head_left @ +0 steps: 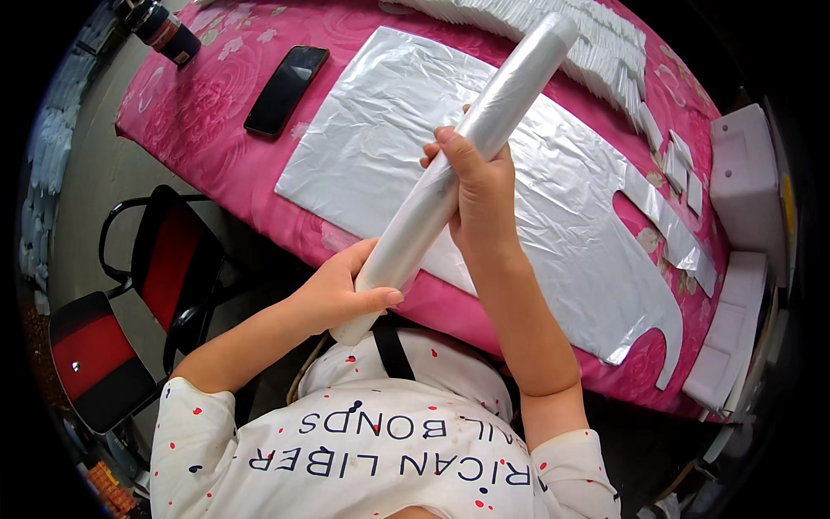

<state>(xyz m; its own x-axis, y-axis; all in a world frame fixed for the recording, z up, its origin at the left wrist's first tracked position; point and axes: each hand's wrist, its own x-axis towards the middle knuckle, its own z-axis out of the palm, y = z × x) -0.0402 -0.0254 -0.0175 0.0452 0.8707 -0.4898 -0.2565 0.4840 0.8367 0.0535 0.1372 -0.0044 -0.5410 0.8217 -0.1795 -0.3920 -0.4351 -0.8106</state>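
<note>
Within the left hand (344,287), the near end of a shiny roll (424,216) is resting, thumb and fingers wrapping it; higher up, the right hand (484,177) is grasping its middle. Beneath and beyond the right hand, a silvery sheet (571,225) is lying on the pink tablecloth (199,130). Steadying the slanting roll seems the step in hand; shifting it would be calling for both grips working together.

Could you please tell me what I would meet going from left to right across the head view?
Red-and-black chair, black phone, left hand at the near end of the shiny roll, right hand farther up it, upper white box.
</note>
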